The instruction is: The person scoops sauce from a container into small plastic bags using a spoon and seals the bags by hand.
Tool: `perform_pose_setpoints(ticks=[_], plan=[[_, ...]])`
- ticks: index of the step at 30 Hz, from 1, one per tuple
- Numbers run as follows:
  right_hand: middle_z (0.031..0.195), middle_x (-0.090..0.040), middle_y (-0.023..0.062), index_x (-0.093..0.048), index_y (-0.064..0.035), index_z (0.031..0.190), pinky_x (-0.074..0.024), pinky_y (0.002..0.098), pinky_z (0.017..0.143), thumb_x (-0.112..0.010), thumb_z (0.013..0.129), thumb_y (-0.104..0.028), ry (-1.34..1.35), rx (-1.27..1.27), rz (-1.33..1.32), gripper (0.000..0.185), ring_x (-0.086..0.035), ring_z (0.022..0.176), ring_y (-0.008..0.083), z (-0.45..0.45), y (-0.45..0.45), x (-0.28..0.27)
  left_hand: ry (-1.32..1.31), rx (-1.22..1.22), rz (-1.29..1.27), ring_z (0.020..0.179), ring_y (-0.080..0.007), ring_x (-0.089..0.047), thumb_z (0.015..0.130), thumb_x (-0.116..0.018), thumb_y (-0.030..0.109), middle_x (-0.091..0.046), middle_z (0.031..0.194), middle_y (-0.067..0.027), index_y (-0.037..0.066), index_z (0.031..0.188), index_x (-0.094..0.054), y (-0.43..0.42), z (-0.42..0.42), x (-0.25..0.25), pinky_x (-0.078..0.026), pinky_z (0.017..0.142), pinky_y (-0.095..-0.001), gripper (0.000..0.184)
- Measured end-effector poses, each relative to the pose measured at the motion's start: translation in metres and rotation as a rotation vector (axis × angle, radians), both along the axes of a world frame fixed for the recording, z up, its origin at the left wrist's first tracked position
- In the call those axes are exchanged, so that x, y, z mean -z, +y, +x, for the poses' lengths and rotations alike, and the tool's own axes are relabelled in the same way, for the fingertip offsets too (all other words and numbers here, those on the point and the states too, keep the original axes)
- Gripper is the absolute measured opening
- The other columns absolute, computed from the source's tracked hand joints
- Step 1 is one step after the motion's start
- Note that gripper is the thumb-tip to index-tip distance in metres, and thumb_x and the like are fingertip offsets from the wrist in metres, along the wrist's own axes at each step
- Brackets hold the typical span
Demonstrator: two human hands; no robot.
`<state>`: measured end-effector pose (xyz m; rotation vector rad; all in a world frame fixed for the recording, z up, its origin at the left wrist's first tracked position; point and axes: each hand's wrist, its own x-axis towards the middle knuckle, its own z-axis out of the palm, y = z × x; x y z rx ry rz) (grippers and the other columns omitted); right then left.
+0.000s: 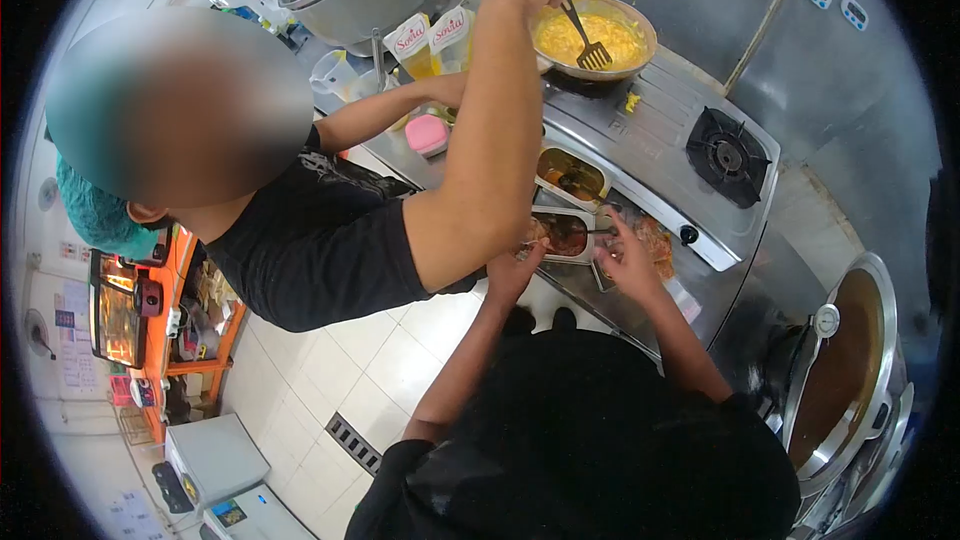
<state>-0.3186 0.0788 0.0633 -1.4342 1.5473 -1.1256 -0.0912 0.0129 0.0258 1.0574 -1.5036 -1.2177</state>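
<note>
My left hand (513, 272) is at the near left edge of a metal tray (570, 259) holding dark reddish sauce. Its fingers are bent together beside a reddish, meat-like piece (538, 234); what they grip is unclear. On the tray's other side, my right hand (628, 258) has thumb and fingers apart, around the end of a dark utensil handle (603, 231) without visibly closing on it. A second metal tray (548, 152) with brownish-orange sauce and a spoon sits just beyond. Raw-looking meat (655, 245) lies past my right hand, partly hidden.
At the left, a co-worker's raised arm (495, 130) holds a slotted spatula (592, 55) in a pan (640, 12) of yellow egg-like food. A gas burner (730, 152) is on the right. A large pot (868, 280) of brown liquid stands at lower right, oil pouches (450, 32) farther back.
</note>
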Motion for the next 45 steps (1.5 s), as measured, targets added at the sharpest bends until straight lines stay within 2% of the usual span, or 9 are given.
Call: perform_pose_setpoints(ticks=[1, 5, 7, 16, 21, 24, 32, 41, 45], plan=[[0.108, -0.068, 0.0177, -0.029, -0.0042, 0.154, -0.0526, 0.0453, 0.081, -0.069, 0.089, -0.02, 0.312, 0.053, 0.083, 0.078, -0.067, 0.097, 0.038, -0.007, 0.003, 0.008, 0.13, 0.002, 0.074, 0.111, -0.0162, -0.06, 0.085, -0.074, 0.002, -0.06, 0.12, -0.0079, 0.001, 0.135, -0.05, 0.002, -0.002, -0.006, -0.051, 0.095, -0.0317, 0.055], [0.115, -0.065, 0.0168, -0.045, -0.0059, 0.144, -0.049, 0.0451, 0.09, -0.069, 0.087, -0.019, 0.794, 0.314, -0.274, 0.064, -0.06, 0.108, 0.038, -0.005, 0.02, -0.023, 0.176, -0.016, 0.057, 0.11, -0.0156, -0.06, 0.086, -0.072, -0.001, -0.061, 0.118, -0.0072, 0.0, 0.134, -0.05, 0.009, -0.011, -0.022, -0.051, 0.095, -0.0312, 0.053], [0.119, -0.062, 0.0158, -0.059, -0.006, 0.129, -0.0461, 0.0422, 0.095, -0.071, 0.084, -0.018, 0.686, 0.003, -0.382, 0.048, -0.056, 0.114, 0.0327, 0.009, 0.027, -0.036, 0.221, 0.047, 0.141, 0.11, -0.0156, -0.061, 0.086, -0.071, -0.003, -0.061, 0.119, -0.0078, 0.0, 0.135, -0.049, 0.017, -0.017, -0.032, -0.051, 0.096, -0.0311, 0.054], [0.094, -0.068, 0.0112, -0.071, -0.0029, 0.095, -0.0524, 0.0365, 0.075, -0.075, 0.084, -0.008, 0.079, 0.12, -0.464, 0.013, -0.065, 0.083, 0.0273, 0.028, 0.032, -0.028, 0.355, 0.276, 0.156, 0.112, -0.0162, -0.06, 0.088, -0.075, 0.005, -0.062, 0.117, -0.0096, 0.002, 0.134, -0.051, 0.043, -0.026, -0.047, -0.054, 0.09, -0.0297, 0.051], [0.09, -0.068, 0.01, -0.071, 0.0001, 0.093, -0.0472, 0.0279, 0.064, -0.074, 0.084, -0.001, -0.081, 0.132, -0.338, 0.01, -0.06, 0.073, 0.016, 0.016, 0.045, -0.034, 0.112, 0.162, 0.231, 0.094, -0.0124, -0.062, 0.094, -0.068, 0.004, -0.065, 0.106, -0.0059, -0.001, 0.111, -0.067, 0.05, -0.019, -0.056, -0.051, 0.081, -0.0263, 0.017], [0.089, -0.068, 0.0088, -0.071, 0.0005, 0.094, -0.0453, 0.0264, 0.063, -0.073, 0.086, -0.001, -0.15, 0.136, -0.261, 0.008, -0.057, 0.072, 0.0126, 0.014, 0.053, -0.032, 0.167, 0.153, 0.092, 0.083, -0.0094, -0.059, 0.093, -0.069, 0.004, -0.066, 0.1, -0.0047, -0.002, 0.104, -0.07, 0.052, -0.027, -0.061, -0.048, 0.078, -0.0235, 0.012], [0.089, -0.068, 0.0067, -0.071, -0.0001, 0.096, -0.0441, 0.0252, 0.061, -0.074, 0.088, -0.008, -0.178, 0.187, -0.263, 0.011, -0.057, 0.072, 0.0097, 0.011, 0.064, -0.029, 0.187, 0.232, 0.063, 0.082, -0.0077, -0.054, 0.09, -0.072, 0.003, -0.067, 0.098, -0.004, 0.0, 0.102, -0.071, 0.049, -0.028, -0.051, -0.044, 0.075, -0.0225, 0.012], [0.083, -0.064, 0.0058, -0.071, -0.001, 0.095, -0.0462, 0.0282, 0.062, -0.074, 0.088, -0.008, -0.102, 0.15, -0.236, 0.011, -0.058, 0.069, 0.0136, 0.003, 0.087, -0.023, 0.007, 0.301, 0.069, 0.071, -0.0103, -0.043, 0.088, -0.075, 0.009, -0.058, 0.086, -0.0016, 0.003, 0.096, -0.068, 0.065, -0.046, -0.05, -0.036, 0.062, -0.0252, 0.012], [0.081, -0.062, 0.0057, -0.07, -0.001, 0.093, -0.0463, 0.0286, 0.061, -0.074, 0.088, -0.01, -0.071, 0.175, -0.167, 0.011, -0.058, 0.069, 0.0139, 0.0, 0.093, -0.021, -0.168, 0.385, 0.068, 0.074, -0.0114, -0.048, 0.086, -0.075, 0.007, -0.06, 0.086, -0.0029, 0.004, 0.095, -0.068, 0.067, -0.049, -0.054, -0.039, 0.065, -0.0258, 0.012]])
